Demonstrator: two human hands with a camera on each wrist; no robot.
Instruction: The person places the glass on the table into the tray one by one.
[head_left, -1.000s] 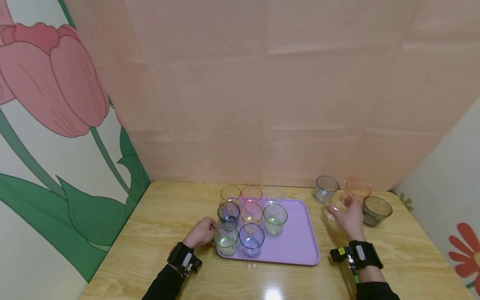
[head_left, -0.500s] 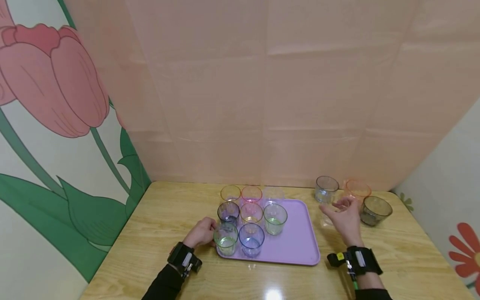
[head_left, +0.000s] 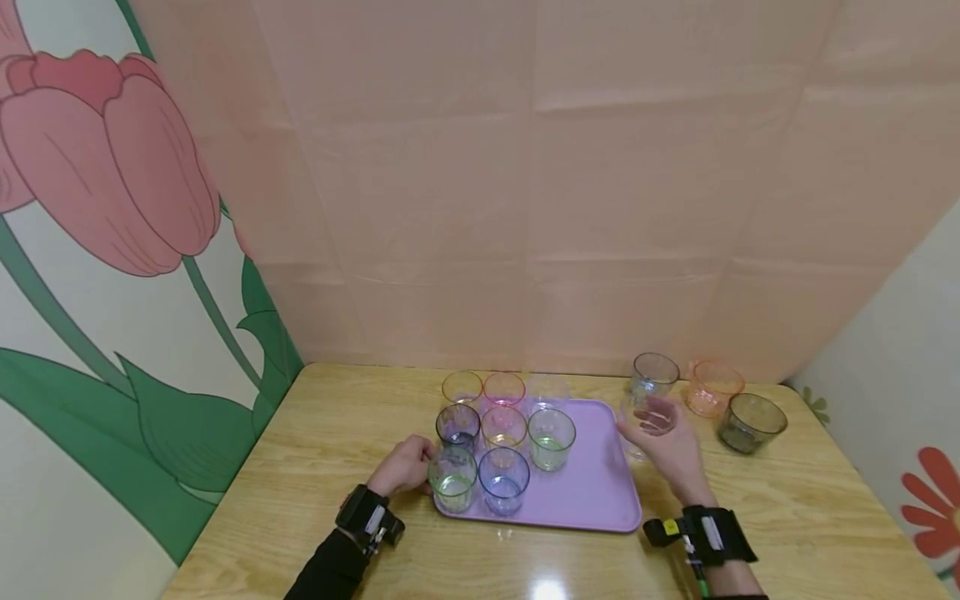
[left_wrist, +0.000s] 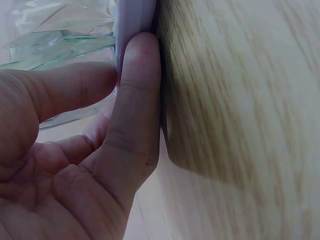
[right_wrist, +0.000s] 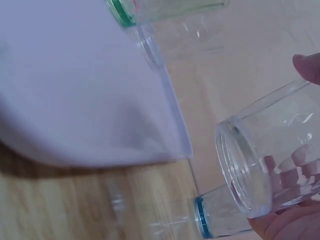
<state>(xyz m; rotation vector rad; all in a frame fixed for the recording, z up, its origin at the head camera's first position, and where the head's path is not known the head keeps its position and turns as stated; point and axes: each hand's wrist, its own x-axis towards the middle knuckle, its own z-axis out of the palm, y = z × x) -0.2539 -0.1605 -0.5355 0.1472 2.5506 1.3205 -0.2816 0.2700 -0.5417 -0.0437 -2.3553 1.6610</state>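
My left hand [head_left: 401, 465] is at the left edge of a lilac tray [head_left: 592, 492]. In the left wrist view its thumb and finger pinch the tray's rim [left_wrist: 135, 17]. My right hand [head_left: 675, 454] holds a clear drinking glass [right_wrist: 285, 145] off the right side of the tray, thumb on one side and fingers round the other. Several tinted glasses stand in rows on the tray's left part. Among them are a green glass [head_left: 452, 482] and a blue glass [head_left: 504, 483] in front, and another green glass [head_left: 551, 442] behind them.
Right of the tray stand a grey-blue glass [head_left: 656, 368], an orange glass [head_left: 714, 388] and an olive-brown glass [head_left: 752, 423]. All are on a wooden table [head_left: 360, 575]. A pinkish cloth backdrop [head_left: 525, 208] rises at its far edge, with walls on both sides.
My right hand has moved left, away from the orange and olive-brown glasses and toward the tray, carrying the clear glass. My left hand has stayed at the tray's edge.
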